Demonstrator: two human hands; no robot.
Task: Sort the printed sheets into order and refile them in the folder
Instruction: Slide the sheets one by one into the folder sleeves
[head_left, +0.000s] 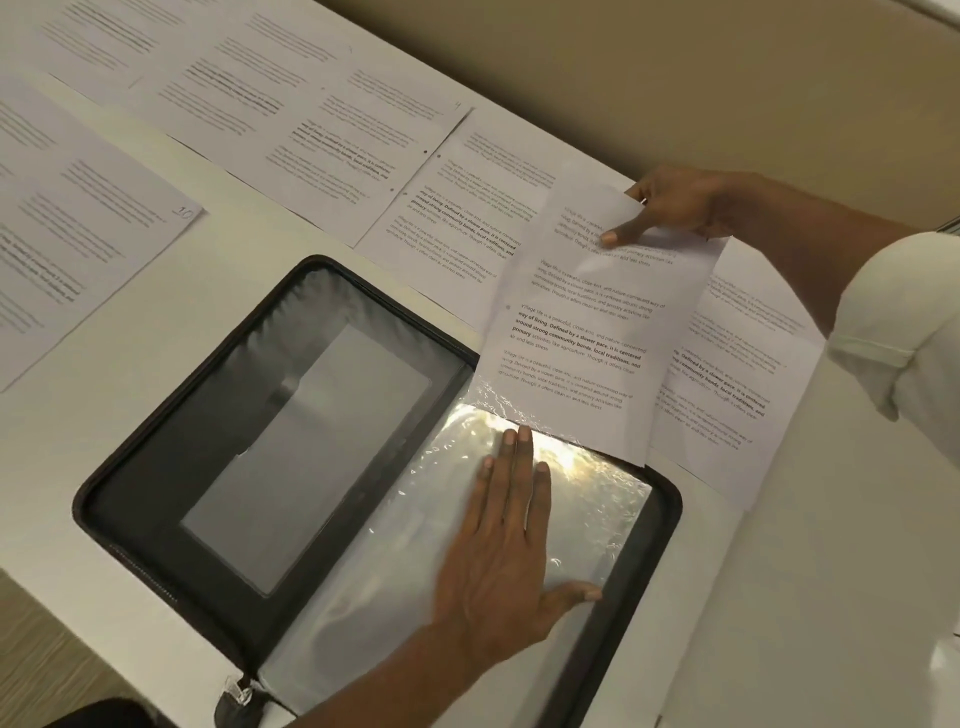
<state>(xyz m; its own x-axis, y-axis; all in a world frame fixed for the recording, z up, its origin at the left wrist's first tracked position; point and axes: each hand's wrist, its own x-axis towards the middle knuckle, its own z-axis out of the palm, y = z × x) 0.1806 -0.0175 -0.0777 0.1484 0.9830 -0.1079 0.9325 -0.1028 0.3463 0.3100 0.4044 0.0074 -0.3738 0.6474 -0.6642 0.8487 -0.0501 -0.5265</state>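
My right grip (670, 208) pinches the top edge of a printed sheet (587, 332) at centre right, its lower edge at the mouth of the plastic sleeve (597, 519) in the open folder (135, 519). My left grip (498, 561) lies spread flat on that sleeve; other sheets (291, 104) crowd the counter (244, 228) across the upper frame.

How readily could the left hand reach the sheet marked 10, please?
Probably yes: the left hand rests flat on the plastic sleeve, empty, with only the open folder before the sheet marked 10.
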